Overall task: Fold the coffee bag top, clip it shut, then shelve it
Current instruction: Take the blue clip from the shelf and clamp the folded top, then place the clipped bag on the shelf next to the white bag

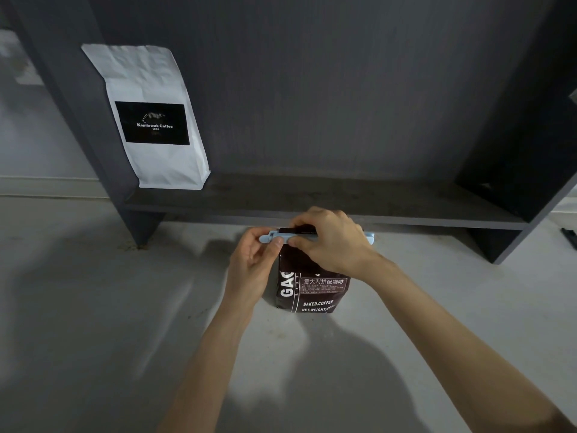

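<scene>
A dark brown coffee bag (312,289) with white lettering stands upright on the pale floor in front of the shelf. A long light-blue clip (281,236) lies across its folded top. My left hand (254,264) pinches the clip's left end between thumb and fingers. My right hand (331,242) covers the middle and right part of the clip and the bag's top, pressing on them. The clip's right tip (370,237) pokes out past my right hand. The fold itself is mostly hidden under my fingers.
A dark grey shelf unit (312,198) stands just behind the bag, its low board bare across most of its width. A white coffee bag (150,120) with a black label stands at the board's left end. A small dark object (569,235) lies at the far right.
</scene>
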`<state>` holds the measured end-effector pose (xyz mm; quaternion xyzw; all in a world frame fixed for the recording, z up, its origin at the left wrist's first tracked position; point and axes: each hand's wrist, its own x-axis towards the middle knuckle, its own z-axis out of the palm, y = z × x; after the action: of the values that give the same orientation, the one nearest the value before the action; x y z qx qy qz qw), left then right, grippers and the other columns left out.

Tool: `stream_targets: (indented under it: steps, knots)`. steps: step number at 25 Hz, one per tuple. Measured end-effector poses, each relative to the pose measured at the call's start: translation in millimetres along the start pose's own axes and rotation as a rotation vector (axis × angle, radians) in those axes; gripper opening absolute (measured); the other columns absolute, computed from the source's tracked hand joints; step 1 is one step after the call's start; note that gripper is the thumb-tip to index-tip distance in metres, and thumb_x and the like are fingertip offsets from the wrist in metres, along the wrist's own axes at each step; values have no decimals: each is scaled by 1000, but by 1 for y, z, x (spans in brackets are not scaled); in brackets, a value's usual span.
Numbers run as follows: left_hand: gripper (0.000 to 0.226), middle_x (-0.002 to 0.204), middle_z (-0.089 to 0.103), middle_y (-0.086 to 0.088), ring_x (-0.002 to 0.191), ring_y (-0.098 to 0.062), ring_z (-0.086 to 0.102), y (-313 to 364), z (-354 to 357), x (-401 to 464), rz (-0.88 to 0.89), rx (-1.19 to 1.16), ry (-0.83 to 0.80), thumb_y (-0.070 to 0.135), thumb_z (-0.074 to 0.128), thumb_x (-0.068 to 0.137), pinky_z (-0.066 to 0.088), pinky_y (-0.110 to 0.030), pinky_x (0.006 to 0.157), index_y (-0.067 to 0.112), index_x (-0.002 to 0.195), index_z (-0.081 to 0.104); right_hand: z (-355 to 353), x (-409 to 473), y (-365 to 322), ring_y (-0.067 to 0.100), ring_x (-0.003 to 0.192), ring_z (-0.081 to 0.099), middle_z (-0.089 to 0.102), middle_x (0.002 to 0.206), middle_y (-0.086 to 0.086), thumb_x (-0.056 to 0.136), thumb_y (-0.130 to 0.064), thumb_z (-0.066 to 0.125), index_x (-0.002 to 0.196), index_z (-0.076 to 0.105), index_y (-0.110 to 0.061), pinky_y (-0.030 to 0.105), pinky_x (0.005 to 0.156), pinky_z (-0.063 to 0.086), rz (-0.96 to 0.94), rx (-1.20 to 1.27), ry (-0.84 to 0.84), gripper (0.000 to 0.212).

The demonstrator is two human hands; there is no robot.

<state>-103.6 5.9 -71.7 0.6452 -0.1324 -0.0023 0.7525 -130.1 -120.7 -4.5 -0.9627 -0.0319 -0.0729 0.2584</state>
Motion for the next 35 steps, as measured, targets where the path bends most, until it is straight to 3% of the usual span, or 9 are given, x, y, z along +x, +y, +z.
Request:
stream_targets:
  steps: [9,21,25,27,29,30,33,35]
  knots:
    - [18,80,62,2,71,6,61,-3,6,2,56,11,38,8,54,83,46,-6,65,24,77,51,5,-2,-1,27,107,53,57,118,5,85,-26,54,109,56,-16,28,81,30,3,-20,44,27]
    - [12,86,65,5,74,7,62,1,-3,1,14,38,-43,11,54,83,46,-5,65,22,84,55,3,0,14,23,98,59,62,112,7,82,-36,56,111,55,-17,42,98,39,-130,-59,35,36]
    - [23,94,65,8,82,9,62,2,-7,1,26,99,-110,6,53,83,45,-4,69,27,93,55,-9,-9,29,19,106,58,62,115,4,80,-38,58,119,51,-23,46,98,42,-115,45,187,43]
    - [28,96,63,10,84,12,61,2,-8,-1,49,122,-132,2,52,83,44,-2,70,26,99,54,-13,-15,43,11,108,54,58,118,1,81,-33,59,123,48,-23,28,94,44,-55,134,279,44]
    - [34,99,61,14,87,13,59,-1,-9,-3,58,134,-145,-2,51,83,42,0,72,23,107,50,-12,-25,55,4,107,48,50,120,-5,82,-30,58,127,42,-24,5,80,38,44,249,356,48]
    - [39,102,59,14,92,11,58,-4,-9,-4,51,146,-145,-3,52,82,42,1,73,22,112,47,-8,-29,61,3,107,47,47,121,-6,82,-29,58,129,40,-24,2,79,36,100,326,385,51]
    - [57,118,45,16,110,-2,47,-16,-9,-9,-9,190,-185,-3,53,81,39,3,79,22,129,32,16,-44,79,9,108,50,49,128,-1,83,-25,57,131,37,-18,22,91,41,238,505,393,52]
    - [62,117,37,27,106,12,46,-23,-10,-14,-31,224,-256,-3,52,82,37,4,82,34,124,25,35,-51,85,12,109,54,54,130,4,85,-22,55,128,42,-15,29,94,43,288,553,341,45]
